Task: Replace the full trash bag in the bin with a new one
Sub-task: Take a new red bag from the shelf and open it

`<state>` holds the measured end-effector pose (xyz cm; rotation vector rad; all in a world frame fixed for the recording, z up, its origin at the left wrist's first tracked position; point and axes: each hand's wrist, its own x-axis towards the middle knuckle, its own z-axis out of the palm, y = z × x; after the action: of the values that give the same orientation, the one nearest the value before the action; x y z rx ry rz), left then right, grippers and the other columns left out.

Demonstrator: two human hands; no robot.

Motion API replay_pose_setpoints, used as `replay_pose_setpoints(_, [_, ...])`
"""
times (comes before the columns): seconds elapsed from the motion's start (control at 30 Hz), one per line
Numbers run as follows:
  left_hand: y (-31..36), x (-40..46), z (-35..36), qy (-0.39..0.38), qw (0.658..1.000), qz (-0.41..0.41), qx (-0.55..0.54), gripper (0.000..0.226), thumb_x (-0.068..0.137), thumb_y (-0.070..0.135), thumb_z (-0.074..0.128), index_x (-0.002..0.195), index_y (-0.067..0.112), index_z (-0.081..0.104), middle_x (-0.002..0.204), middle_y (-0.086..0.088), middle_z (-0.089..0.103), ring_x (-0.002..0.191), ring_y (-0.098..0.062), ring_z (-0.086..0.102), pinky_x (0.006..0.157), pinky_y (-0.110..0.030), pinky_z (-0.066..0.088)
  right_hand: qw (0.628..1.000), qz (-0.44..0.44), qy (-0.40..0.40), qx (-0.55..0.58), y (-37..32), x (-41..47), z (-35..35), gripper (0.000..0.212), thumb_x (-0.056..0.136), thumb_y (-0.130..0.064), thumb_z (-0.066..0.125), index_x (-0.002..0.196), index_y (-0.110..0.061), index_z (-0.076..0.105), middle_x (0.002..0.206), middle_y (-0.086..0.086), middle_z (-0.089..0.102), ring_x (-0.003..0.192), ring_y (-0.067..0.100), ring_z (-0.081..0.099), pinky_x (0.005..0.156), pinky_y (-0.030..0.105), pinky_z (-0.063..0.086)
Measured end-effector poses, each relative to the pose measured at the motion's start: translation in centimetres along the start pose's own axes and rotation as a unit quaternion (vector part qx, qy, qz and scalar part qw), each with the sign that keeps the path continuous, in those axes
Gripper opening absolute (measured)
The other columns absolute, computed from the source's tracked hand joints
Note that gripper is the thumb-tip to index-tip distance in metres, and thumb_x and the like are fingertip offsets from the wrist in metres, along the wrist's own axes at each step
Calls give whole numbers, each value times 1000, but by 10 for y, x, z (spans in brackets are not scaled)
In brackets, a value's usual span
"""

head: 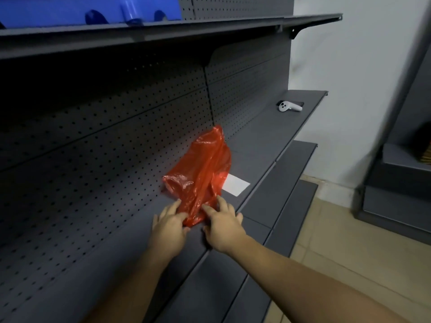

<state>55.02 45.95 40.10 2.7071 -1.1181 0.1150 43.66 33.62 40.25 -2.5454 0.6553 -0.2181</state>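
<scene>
A crumpled red plastic bag (203, 173) lies on a dark grey metal shelf (263, 138), its far end leaning against the pegboard back. My left hand (169, 226) and my right hand (222, 226) rest on either side of the bag's near end, fingers spread and touching the plastic. Neither hand has closed around it. No trash bin is in view.
A white card (235, 184) lies on the shelf just right of the bag. A white controller (289, 106) sits farther back on the same shelf. Blue bins (93, 8) stand on the upper shelf. Lower shelf steps and tiled floor (345, 248) are to the right.
</scene>
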Motion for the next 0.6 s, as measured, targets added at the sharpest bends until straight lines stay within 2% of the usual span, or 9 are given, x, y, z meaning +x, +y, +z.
replay_pose_setpoints(0.07, [-3,8,-4,5,1000,5,-19,28,83,30,72,112,29,73,151,5,44,136,-20,39,115,-46,31,1000,-13,8,13,4,14,7,48,89,-27,55,136,-32,51,160,5,10,139,35,20,111,57,25])
replay_pose_setpoints(0.1, [-4,13,-10,1,999,1,-51,26,82,30,74,108,26,76,146,5,50,131,-19,45,112,-42,36,999,-23,23,34,6,20,9,39,90,-25,55,128,-28,60,158,5,16,138,34,25,111,52,30])
replay_pose_setpoints(0.17, [-1,20,-27,-8,991,-10,-130,22,78,26,79,99,19,79,129,6,63,114,-15,58,101,-32,45,992,-38,68,98,10,28,6,26,91,-22,57,112,-17,71,147,9,35,130,31,41,111,32,34])
replay_pose_setpoints(0.23, [5,27,-52,10,980,-13,-198,20,76,23,82,95,18,81,108,9,73,96,-9,66,84,-17,47,983,-30,104,148,11,37,-8,21,89,-13,59,102,-10,75,133,11,49,120,26,51,103,11,26])
replay_pose_setpoints(0.3, [15,35,-81,58,968,-31,-243,21,77,22,82,98,19,81,90,16,73,80,0,66,72,-6,40,972,-26,154,176,8,48,-30,22,85,-6,59,98,-11,76,119,12,61,112,25,56,95,7,26])
replay_pose_setpoints(0.4, [32,52,-121,148,943,-54,-294,17,82,25,79,97,17,81,78,14,71,68,7,59,65,-10,40,951,-37,224,211,-2,65,-71,23,83,-2,60,95,-12,78,106,11,69,105,24,59,89,12,33])
replay_pose_setpoints(0.5, [53,69,-158,211,922,-49,-322,16,84,31,76,91,17,81,76,8,74,69,-6,66,69,-21,49,937,-65,271,213,-8,75,-121,26,83,0,58,94,-12,78,105,10,70,104,23,59,95,18,39])
replay_pose_setpoints(0.6, [78,76,-187,244,908,-18,-340,18,85,35,73,81,19,78,70,6,75,69,-13,71,77,-34,59,928,-84,315,183,-5,66,-173,29,84,1,58,99,-13,79,108,8,65,103,18,55,96,17,35])
